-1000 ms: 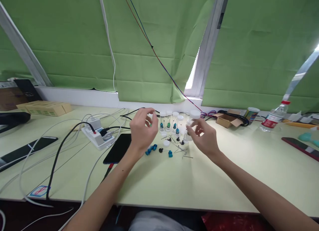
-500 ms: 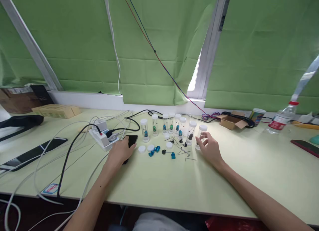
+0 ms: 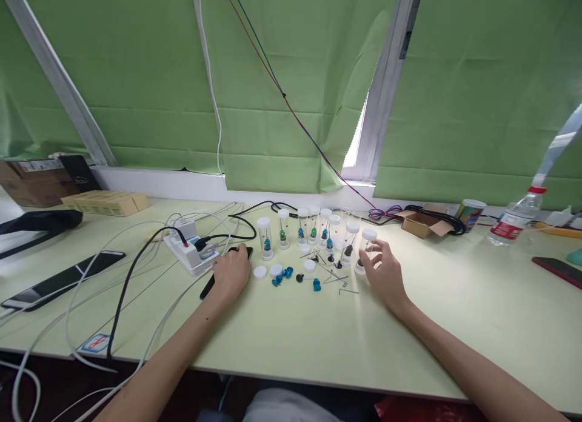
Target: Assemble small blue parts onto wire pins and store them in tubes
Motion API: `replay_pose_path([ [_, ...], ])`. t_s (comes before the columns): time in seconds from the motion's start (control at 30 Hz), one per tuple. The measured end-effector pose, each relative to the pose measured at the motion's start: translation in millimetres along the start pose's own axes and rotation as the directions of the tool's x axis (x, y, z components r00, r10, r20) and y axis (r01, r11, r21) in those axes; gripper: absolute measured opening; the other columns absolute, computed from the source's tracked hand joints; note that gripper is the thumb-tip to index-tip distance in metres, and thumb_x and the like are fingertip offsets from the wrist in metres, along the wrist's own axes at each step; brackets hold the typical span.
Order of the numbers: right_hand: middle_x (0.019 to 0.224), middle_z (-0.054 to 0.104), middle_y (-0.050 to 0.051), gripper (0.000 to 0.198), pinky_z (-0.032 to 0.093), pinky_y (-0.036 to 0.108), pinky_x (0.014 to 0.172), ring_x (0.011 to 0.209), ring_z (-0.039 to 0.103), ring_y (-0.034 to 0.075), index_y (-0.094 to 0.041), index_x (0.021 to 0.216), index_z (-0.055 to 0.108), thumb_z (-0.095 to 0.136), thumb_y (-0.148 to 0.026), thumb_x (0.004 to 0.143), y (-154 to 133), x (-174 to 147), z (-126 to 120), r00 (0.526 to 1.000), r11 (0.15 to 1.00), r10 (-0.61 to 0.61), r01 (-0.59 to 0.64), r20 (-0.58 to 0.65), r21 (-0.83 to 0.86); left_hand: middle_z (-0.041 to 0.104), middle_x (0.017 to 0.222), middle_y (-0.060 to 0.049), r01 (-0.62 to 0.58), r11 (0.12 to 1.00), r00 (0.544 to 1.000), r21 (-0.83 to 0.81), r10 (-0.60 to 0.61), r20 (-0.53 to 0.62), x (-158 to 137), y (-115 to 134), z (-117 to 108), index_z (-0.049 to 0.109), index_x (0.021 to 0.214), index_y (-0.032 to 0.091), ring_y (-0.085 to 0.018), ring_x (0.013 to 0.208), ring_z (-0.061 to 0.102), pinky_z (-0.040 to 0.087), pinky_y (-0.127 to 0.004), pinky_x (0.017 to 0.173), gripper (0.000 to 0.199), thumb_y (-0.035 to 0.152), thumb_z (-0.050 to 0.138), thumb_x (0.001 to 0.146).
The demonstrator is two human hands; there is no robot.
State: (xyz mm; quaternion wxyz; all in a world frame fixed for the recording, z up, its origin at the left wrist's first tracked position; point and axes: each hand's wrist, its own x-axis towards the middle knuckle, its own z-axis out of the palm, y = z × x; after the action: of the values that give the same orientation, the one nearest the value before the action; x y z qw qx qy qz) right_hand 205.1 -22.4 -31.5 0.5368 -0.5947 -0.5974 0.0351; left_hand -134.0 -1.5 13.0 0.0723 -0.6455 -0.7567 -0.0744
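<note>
My left hand (image 3: 231, 273) lies over a black phone (image 3: 208, 287), its fingers stretched out on the top face and hiding the middle. My right hand (image 3: 384, 273) has thumb and fingers around a clear tube with a white cap (image 3: 369, 234); a dark piece shows in its lower part. Just left of it stands another capped tube with a black piece (image 3: 348, 250). Several more capped tubes, among them one with a blue piece (image 3: 267, 245) and one with a green piece (image 3: 282, 234), stand upright between my hands.
In front of the tubes lie loose white caps (image 3: 260, 273), blue parts (image 3: 277, 280), a black disc on a rod (image 3: 299, 277) and hex keys (image 3: 348, 291). A power strip (image 3: 193, 258) with cables sits left. A cardboard box (image 3: 422, 225) and a water bottle (image 3: 513, 220) stand right.
My left hand has slid right across the phone, uncovering its near left end. The tube at my right hand has shifted slightly left, while the other things stay put.
</note>
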Motion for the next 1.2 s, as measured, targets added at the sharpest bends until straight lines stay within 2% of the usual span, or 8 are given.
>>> replay_pose_path([
  [0.13,0.099,0.06,0.006,0.044,0.047,0.032,0.062,0.065,0.056,0.016,-0.02,0.114,0.048,0.056,-0.053,0.086,-1,1,-2,0.995,1.0,-0.011,0.01,-0.096,-0.007,0.068,0.099,-0.023,0.006,0.998,1.0,0.059,-0.005,-0.017,0,-3,1,0.049,0.123,0.01,-0.037,0.096,0.064,0.045,-0.045,0.08,0.038,0.021,0.039,0.088],
  [0.43,0.1,0.054,0.004,0.041,0.046,0.033,0.063,0.067,0.052,0.015,-0.021,0.113,0.048,0.056,-0.05,0.086,0,0,-1,0.997,1.0,-0.001,0.0,-0.079,-0.005,0.068,0.097,-0.025,-0.003,0.999,1.0,0.035,0.003,-0.004,0,-5,-2,0.045,0.127,0.005,-0.041,0.097,0.064,0.044,-0.046,0.079,0.043,0.017,0.037,0.086],
  [0.53,0.1,0.054,0.005,0.042,0.045,0.032,0.061,0.07,0.052,0.016,-0.021,0.115,0.048,0.056,-0.05,0.086,-1,-1,-2,0.993,1.0,0.005,-0.003,-0.114,0.017,0.067,0.099,-0.026,-0.009,1.0,1.0,0.018,0.008,0.003,1,-12,-6,0.04,0.131,0.004,-0.041,0.096,0.064,0.046,-0.044,0.076,0.05,0.028,0.041,0.088],
  [0.63,0.099,0.053,0.005,0.042,0.044,0.033,0.062,0.072,0.051,0.017,-0.021,0.115,0.047,0.057,-0.049,0.085,-2,0,-3,0.987,0.999,0.003,0.005,-0.162,0.048,0.067,0.105,-0.025,0.016,0.998,0.999,-0.054,-0.014,0.047,0,-27,-8,0.041,0.135,0.009,-0.041,0.099,0.064,0.047,-0.042,0.072,0.056,0.042,0.04,0.09],
  [0.77,0.097,0.051,0.005,0.04,0.044,0.034,0.067,0.073,0.048,0.017,-0.021,0.116,0.047,0.059,-0.045,0.085,-1,0,-3,0.969,0.995,-0.026,0.05,-0.245,0.09,0.069,0.105,-0.02,-0.039,0.991,0.999,-0.132,0.039,-0.006,-13,-48,-10,0.042,0.136,0.011,-0.038,0.103,0.064,0.048,-0.042,0.079,0.06,0.048,0.041,0.089],
  [0.83,0.097,0.05,0.004,0.038,0.044,0.034,0.068,0.074,0.046,0.017,-0.021,0.115,0.048,0.058,-0.044,0.085,-1,-1,-2,0.961,0.991,-0.041,0.073,-0.273,0.11,0.068,0.114,-0.018,-0.054,0.982,0.998,-0.179,0.049,-0.034,-26,-55,-9,0.044,0.135,0.013,-0.036,0.108,0.062,0.048,-0.041,0.084,0.059,0.049,0.041,0.089],
  [1.03,0.094,0.05,0.003,0.033,0.043,0.034,0.069,0.072,0.045,0.016,-0.021,0.112,0.049,0.057,-0.041,0.087,-5,-5,0,0.959,0.987,-0.066,0.104,-0.276,0.125,0.067,0.121,-0.015,-0.05,0.975,0.998,-0.217,0.041,-0.044,-62,-60,1,0.044,0.137,0.012,-0.035,0.113,0.06,0.046,-0.042,0.091,0.061,0.05,0.04,0.089],
  [1.2,0.093,0.051,0.003,0.029,0.044,0.034,0.069,0.072,0.047,0.016,-0.021,0.11,0.049,0.056,-0.038,0.087,-9,-6,-1,0.959,0.984,-0.086,0.124,-0.27,0.125,0.062,0.13,-0.018,-0.076,0.959,0.997,-0.271,0.082,0.012,-41,-58,8,0.042,0.139,0.008,-0.035,0.122,0.055,0.043,-0.044,0.098,0.064,0.049,0.037,0.09],
])
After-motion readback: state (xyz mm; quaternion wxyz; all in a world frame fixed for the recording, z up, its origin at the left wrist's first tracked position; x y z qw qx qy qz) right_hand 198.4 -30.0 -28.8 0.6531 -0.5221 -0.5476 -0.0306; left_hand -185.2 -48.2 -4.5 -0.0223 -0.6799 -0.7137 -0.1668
